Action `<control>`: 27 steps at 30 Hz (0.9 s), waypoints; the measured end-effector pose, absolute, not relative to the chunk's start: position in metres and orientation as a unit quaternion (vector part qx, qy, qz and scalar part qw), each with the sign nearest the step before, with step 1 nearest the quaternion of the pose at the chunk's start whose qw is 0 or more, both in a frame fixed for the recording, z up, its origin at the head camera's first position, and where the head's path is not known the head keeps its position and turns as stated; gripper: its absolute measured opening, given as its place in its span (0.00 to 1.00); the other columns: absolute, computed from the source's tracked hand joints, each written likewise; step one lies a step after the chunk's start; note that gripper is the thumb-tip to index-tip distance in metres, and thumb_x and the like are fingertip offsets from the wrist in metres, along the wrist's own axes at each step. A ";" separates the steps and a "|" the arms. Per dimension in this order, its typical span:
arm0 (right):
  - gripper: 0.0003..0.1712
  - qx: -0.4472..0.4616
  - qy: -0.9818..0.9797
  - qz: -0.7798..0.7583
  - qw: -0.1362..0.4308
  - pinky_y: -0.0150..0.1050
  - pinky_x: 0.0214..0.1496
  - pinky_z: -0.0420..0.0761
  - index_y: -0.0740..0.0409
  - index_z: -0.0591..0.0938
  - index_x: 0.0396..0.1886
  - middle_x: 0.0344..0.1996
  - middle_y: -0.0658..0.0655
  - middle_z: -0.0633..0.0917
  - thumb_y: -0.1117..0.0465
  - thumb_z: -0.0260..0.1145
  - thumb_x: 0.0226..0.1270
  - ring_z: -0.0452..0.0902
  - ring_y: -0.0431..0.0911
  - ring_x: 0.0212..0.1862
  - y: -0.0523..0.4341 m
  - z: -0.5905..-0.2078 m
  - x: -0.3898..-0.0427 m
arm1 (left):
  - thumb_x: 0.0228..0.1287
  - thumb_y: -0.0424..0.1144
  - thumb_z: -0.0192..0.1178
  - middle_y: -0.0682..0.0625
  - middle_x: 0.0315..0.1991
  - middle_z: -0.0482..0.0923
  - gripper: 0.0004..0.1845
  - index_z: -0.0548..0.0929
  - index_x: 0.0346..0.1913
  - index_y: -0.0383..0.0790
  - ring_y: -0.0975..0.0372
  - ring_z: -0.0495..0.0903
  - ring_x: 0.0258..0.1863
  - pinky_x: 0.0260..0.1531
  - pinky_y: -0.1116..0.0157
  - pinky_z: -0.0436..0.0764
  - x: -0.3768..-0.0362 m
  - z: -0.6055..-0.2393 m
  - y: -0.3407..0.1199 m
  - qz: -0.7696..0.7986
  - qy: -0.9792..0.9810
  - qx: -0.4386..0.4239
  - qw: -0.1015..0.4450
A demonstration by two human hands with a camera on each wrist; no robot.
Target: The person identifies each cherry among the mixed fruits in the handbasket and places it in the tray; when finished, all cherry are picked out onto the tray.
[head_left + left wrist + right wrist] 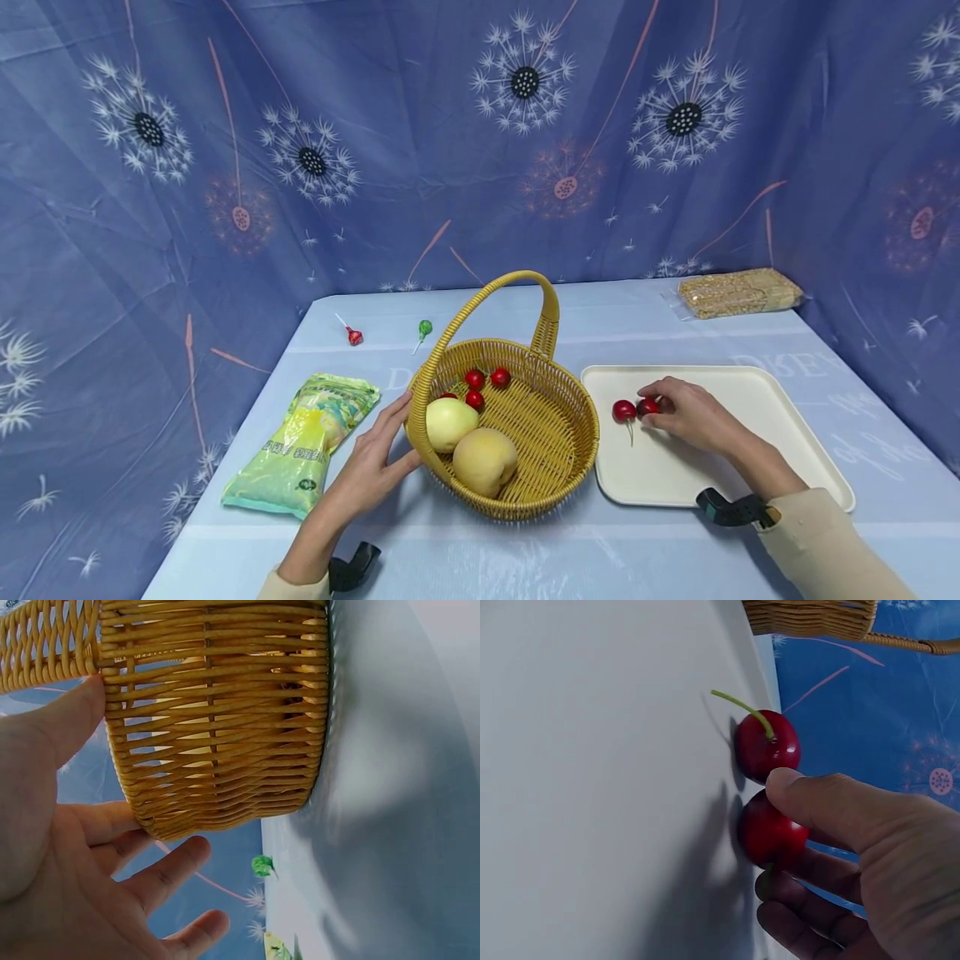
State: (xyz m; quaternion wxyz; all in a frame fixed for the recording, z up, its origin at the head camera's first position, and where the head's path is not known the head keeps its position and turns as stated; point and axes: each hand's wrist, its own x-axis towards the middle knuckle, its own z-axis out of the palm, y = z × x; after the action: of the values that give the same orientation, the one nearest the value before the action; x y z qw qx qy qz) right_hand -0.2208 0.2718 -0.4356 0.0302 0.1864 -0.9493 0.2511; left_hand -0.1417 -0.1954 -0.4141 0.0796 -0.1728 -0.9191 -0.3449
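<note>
A woven yellow basket (pixel 570 417) (pixel 217 712) with a handle stands mid-table, holding two pale yellow fruits (pixel 485 460) and several red cherries (pixel 475 379). My left hand (pixel 378 467) (pixel 82 877) rests with straight fingers against the basket's left wall. To the right lies a white tray (pixel 750 392) (pixel 592 787) with two cherries on it. My right hand (pixel 686 412) (pixel 840 847) pinches one cherry (pixel 647 407) (pixel 769 834) between thumb and fingers. The other cherry (pixel 623 410) (pixel 767 746), with a green stem, lies just beside it.
A green snack bag (pixel 303 442) lies left of the basket. A red lollipop (pixel 352 335) and a green lollipop (pixel 424 329) (pixel 262 865) lie behind it. A clear pack of brown bars (pixel 738 292) sits at the back right. Blue patterned cloth walls surround the table.
</note>
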 end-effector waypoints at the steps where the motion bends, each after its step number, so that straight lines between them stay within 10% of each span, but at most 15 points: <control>1: 0.22 0.187 -0.949 0.251 0.033 0.34 0.35 0.73 0.59 0.82 0.48 0.34 0.51 0.83 0.58 0.73 0.53 0.74 0.37 0.33 0.272 -0.434 -0.220 | 0.61 0.49 0.61 0.48 0.74 0.56 0.37 0.60 0.72 0.48 0.49 0.60 0.71 0.60 0.39 0.60 -0.142 -0.414 -0.195 -0.349 -0.918 -0.172 0.076; 7: 0.20 0.206 -0.946 0.240 0.069 0.45 0.43 0.76 0.58 0.81 0.49 0.42 0.56 0.84 0.59 0.70 0.56 0.79 0.51 0.43 0.266 -0.419 -0.220 | 0.61 0.49 0.61 0.48 0.74 0.54 0.38 0.59 0.72 0.47 0.48 0.58 0.71 0.60 0.36 0.58 -0.142 -0.413 -0.195 -0.361 -0.916 -0.163 0.062; 27: 0.22 0.297 -0.924 0.227 0.081 0.47 0.46 0.77 0.51 0.80 0.53 0.45 0.50 0.81 0.53 0.70 0.58 0.77 0.47 0.47 0.190 -0.351 -0.221 | 0.61 0.51 0.61 0.47 0.74 0.53 0.39 0.58 0.73 0.47 0.45 0.58 0.71 0.60 0.35 0.58 -0.144 -0.413 -0.193 -0.366 -0.915 -0.160 0.057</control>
State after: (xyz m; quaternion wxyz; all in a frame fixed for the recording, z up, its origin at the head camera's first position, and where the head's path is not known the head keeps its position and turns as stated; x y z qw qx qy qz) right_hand -0.2205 0.1896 -0.3512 0.0811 0.2972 -0.9240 0.2266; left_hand -0.1438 -0.1927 -0.4129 0.0568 -0.1603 -0.9149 -0.3662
